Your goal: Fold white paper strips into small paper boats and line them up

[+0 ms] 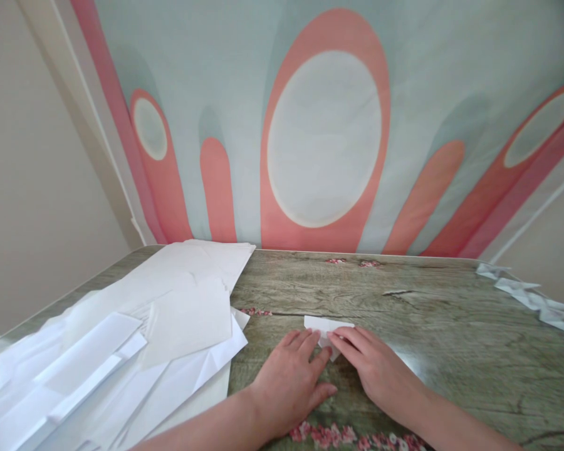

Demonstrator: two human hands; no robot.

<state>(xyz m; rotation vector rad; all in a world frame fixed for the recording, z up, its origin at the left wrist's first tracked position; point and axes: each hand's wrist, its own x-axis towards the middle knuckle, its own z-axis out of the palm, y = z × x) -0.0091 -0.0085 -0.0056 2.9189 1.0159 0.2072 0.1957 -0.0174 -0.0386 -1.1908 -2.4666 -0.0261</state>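
Folded paper (pixel 316 323) lay short of the tabletop's (pixel 451 313) far edge.
Left hand (pixel 291 376) rested spread fingers on it; right hand (pixel 380 363) touched its right side, finger grip unclear.

The person's left hand (pixel 291 376) is palm down, fingers (pixel 304 341) reaching forward to the grip, thumb (pixel 326 392) spread on its near side. The right hand (pixel 376 363) angles in from the grip's right, fingers close together. Both bare forearms (pixel 211 421) slant inward.

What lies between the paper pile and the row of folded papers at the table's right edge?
In the head view: a small folded paper under the left hand and right hand, on the wood-grain tabletop.
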